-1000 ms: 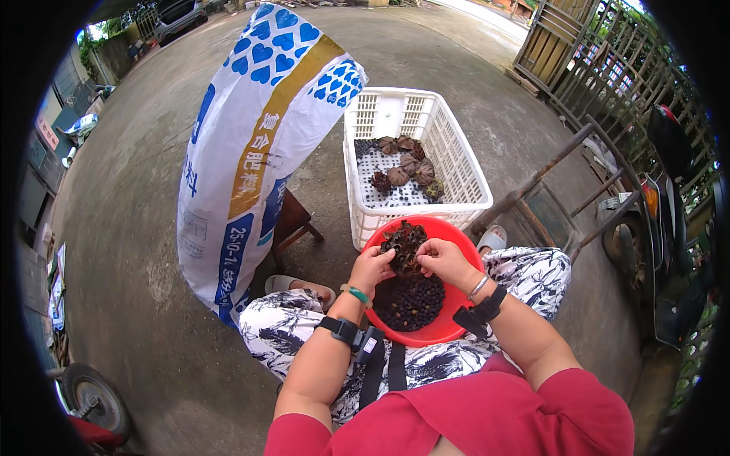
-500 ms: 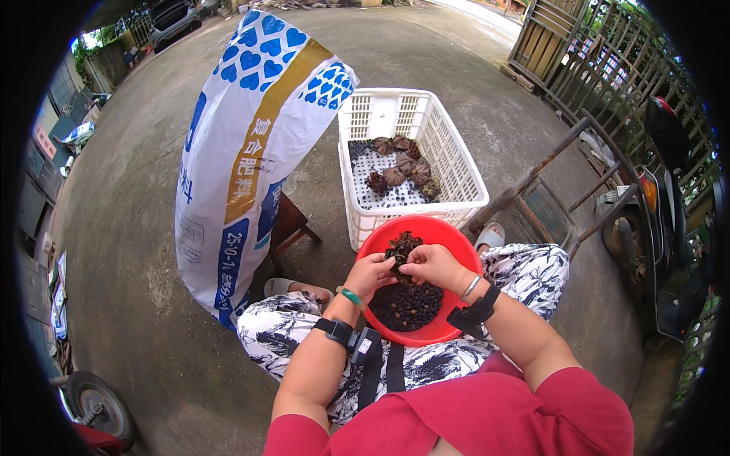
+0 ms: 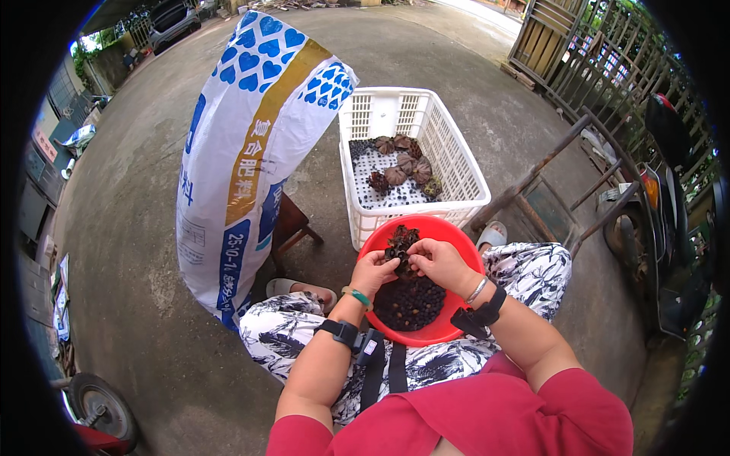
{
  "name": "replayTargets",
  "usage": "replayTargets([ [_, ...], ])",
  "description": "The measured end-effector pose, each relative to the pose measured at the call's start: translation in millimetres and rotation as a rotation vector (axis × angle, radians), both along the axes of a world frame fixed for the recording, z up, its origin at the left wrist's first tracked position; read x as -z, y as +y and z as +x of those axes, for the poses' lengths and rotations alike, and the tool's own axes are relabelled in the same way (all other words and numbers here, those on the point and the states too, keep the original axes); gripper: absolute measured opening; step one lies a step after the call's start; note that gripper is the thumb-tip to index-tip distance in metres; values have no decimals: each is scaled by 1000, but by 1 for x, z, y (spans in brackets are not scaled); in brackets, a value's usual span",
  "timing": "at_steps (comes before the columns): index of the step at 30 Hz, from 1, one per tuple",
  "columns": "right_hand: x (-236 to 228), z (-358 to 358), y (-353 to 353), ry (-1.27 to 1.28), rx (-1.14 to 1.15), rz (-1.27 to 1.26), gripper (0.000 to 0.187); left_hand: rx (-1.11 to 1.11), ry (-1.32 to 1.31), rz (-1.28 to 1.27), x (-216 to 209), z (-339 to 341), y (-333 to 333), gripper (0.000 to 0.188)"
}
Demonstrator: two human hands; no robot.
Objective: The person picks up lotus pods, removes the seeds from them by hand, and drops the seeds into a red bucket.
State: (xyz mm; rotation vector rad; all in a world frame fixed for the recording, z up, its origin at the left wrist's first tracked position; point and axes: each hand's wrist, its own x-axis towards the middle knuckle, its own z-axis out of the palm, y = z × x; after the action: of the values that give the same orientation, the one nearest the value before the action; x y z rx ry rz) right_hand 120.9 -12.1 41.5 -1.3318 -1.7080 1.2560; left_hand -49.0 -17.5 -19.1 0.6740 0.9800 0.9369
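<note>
Over the red basin (image 3: 454,323), my left hand (image 3: 372,273) grips a dark brown, ragged seed head (image 3: 401,242) between thumb and fingers. My right hand (image 3: 445,266) is closed in a pinch at the right side of the same seed head. Its fingertips touch the head; any seed between them is too small to make out. Below both hands, many small blackish seeds (image 3: 411,305), a few of them brownish, cover the basin's bottom. The basin rests between my legs.
Beyond the basin stands a white slatted crate (image 3: 458,152) with several brown seed pods (image 3: 395,176) and scattered dark seeds. A tall white and blue sack (image 3: 220,159) leans at left by a wooden stool (image 3: 293,228). At right are a metal-framed chair (image 3: 544,209) and a motorbike (image 3: 658,228).
The seed head has turned and risen slightly in my left hand. My right hand has shifted a little right and up, still at the seed head.
</note>
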Motion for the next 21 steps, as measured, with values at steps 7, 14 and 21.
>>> replayTargets([
  [7, 9, -38, -12, -365, -24, 171, 29, 119, 10, 62, 7, -24, -8, 21],
  [14, -63, -91, -65, -297, -75, -48, 28, 304, -106, 95, -56, -93, -72, 26],
  [21, -113, -133, -168, -162, -144, -143, 15, 332, -113, 96, -100, -140, -174, 13],
])
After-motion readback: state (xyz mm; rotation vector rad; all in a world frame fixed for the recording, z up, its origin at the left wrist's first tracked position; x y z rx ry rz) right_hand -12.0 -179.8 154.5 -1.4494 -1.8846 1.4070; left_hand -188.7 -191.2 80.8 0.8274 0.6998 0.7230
